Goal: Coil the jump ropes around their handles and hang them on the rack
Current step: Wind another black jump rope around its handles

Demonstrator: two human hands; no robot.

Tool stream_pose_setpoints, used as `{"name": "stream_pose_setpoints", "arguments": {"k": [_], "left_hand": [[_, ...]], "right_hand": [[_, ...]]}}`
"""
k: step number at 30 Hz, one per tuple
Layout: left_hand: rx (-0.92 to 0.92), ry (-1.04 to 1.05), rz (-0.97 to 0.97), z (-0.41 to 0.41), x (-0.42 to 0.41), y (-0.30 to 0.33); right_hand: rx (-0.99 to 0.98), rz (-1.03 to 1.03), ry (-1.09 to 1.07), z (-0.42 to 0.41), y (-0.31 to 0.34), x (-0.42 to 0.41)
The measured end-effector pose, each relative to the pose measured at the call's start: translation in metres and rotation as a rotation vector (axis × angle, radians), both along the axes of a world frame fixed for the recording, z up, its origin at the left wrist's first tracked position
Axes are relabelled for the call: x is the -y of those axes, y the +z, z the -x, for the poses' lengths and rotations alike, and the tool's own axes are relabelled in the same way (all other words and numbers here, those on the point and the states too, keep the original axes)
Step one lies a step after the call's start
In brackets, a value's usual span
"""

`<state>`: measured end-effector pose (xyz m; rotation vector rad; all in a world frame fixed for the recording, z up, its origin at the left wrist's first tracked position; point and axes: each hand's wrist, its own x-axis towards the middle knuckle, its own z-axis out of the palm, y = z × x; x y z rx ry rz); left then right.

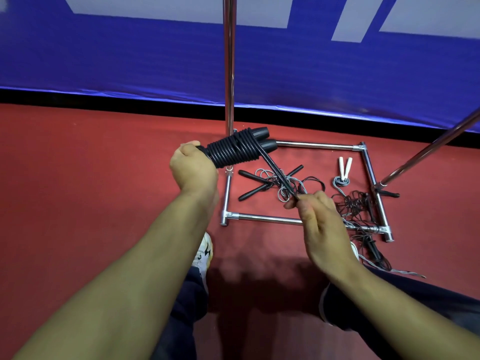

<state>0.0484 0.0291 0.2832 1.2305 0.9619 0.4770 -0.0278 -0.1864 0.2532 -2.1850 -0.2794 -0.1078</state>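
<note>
The left hand point(193, 167) clamps the paired handles point(257, 141) steady; the right hand point(315, 213) pinches the rope's point(276, 170) tail taut for wrapping.

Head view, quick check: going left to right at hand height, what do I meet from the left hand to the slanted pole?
left hand → coiled black rope on its handles → black-handled ropes on the floor → right hand → white-handled rope → tangled black rope → slanted rack pole

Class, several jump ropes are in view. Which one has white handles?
The small rope with white handles lying on the floor inside the rack base, its grey cord bunched below. All other handles are black.
</note>
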Motion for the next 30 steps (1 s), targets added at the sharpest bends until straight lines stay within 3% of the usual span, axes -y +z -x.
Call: {"name": "stream_pose_setpoints", "arguments": {"k": [4,7,12,16,20,27,30], "left_hand": [[0.049,-0.235,0.098,0.008,0.013,0.011],[0.080,-0.517,0.100,0.016,0.018,0.011],[0.046,-0.893,-0.245,0.028,0.030,0.009],[0.027,-0.782,-0.552,0.021,0.028,-0.002],[0.031,-0.584,-0.815,0.021,0.033,-0.006],[0.055,-0.334,-0.738,0.022,0.038,-0.009],[0.079,-0.313,-0.746,0.024,0.041,-0.009]], "right_hand": [[0.045,0.227,0.058,-0.012,-0.012,0.009],[0.159,0.225,0.030,-0.022,-0.006,0.017],[0.277,0.106,-0.075,-0.038,0.021,0.031],[0.415,0.113,-0.060,-0.041,0.035,0.039],[0.364,0.156,-0.003,-0.027,0.030,0.022],[0.328,0.208,0.021,-0.014,0.012,0.002],[0.137,0.044,-0.065,-0.010,0.005,-0.005]]}}
